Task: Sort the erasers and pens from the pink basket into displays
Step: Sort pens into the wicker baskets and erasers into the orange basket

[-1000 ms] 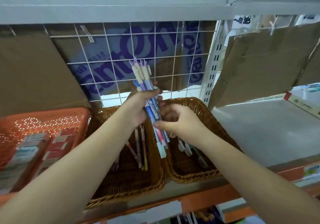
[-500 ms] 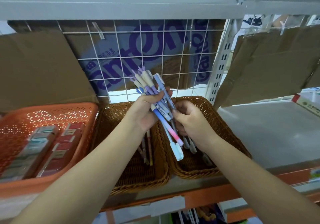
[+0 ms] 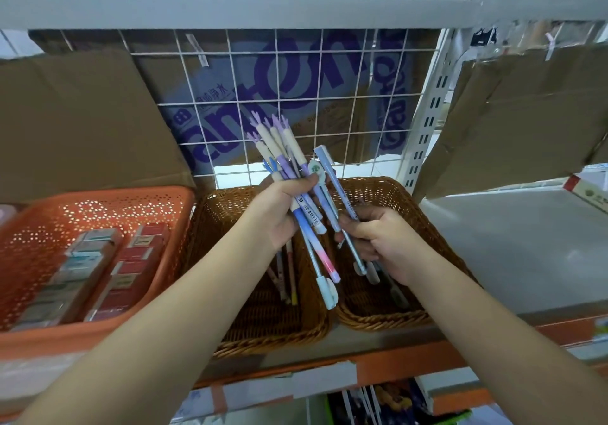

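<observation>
While the left hand grips a pen bundle — cream, lilac, blue-pink — the right hand pinches one blue pen.

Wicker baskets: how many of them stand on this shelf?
2. The left wicker basket is beside the orange basket, below the left hand; the right wicker basket stands next to it, below the right hand. None seems hidden.

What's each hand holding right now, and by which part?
Left hand grips a bundle of pens around their middles; right hand pinches a single blue pen on its lower barrel.
</observation>
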